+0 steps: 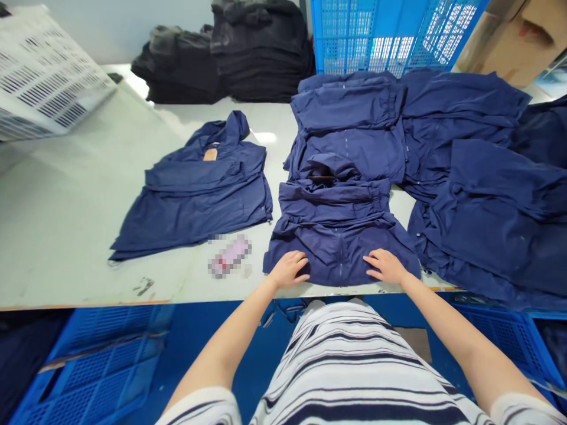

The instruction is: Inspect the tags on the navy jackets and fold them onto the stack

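Jacket (319, 245) on table (75, 230), crate (392, 23) behind, garment piles (491, 218) right

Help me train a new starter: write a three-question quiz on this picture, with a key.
1. True or false: the left hand and right hand rest on opposite sides of the central zip on the front navy fabric garment.

2. Where does the navy hooded garment with the tan rectangular tag lie in the picture?
A) Right of the front garment
B) On top of it
C) Left of it

3. Which large container stands behind the stacked navy fabric garments?

Key:
1. True
2. C
3. The blue perforated plastic crate
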`<state>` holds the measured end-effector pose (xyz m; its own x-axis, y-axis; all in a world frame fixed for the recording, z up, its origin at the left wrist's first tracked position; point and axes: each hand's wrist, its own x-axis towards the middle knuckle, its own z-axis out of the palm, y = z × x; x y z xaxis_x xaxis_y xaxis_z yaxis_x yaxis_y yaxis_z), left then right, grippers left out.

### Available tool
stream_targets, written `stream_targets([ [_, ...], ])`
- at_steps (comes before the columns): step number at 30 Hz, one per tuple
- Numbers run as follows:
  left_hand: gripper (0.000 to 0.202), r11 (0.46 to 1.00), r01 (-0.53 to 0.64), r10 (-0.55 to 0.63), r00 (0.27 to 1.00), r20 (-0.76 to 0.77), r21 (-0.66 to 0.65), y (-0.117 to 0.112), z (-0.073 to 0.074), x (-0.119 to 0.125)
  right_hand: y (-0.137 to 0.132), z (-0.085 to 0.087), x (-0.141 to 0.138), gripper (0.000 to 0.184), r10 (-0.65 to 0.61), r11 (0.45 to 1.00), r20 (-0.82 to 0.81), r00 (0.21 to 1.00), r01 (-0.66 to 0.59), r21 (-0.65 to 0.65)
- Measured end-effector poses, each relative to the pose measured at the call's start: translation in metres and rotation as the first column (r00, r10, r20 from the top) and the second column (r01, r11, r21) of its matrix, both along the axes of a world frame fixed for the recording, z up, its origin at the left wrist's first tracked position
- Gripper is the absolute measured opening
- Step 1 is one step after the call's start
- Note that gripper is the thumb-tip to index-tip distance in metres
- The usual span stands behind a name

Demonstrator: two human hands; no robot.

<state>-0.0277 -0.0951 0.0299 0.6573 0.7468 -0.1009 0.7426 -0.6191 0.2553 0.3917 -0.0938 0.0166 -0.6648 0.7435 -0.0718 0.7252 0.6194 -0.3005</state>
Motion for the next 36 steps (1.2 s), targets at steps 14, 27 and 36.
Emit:
stream_targets([
  [14,0.023,0.847,-0.408,0.388,0.913,-0.13,-0.341,0.067,0.044,-0.029,0.064,0.036,0.007,0.028,-0.229,0.893,0.037,0.973,0.225,-0.39],
  [27,0.028,0.981,-0.178,0.182,0.982,0.047,-0.071,0.061,0.039,0.012,0.061,0.06,-0.015,0.032,-0.202,0.974,0.005,0.979,0.202,-0.1],
  [36,0.034,0.964,0.235,-0.247,0.965,-0.088,-0.124,0.014,0.019,0.059,0.005,0.035,-0.044,0.034,0.214,0.976,0.146,0.966,-0.205,-0.076],
])
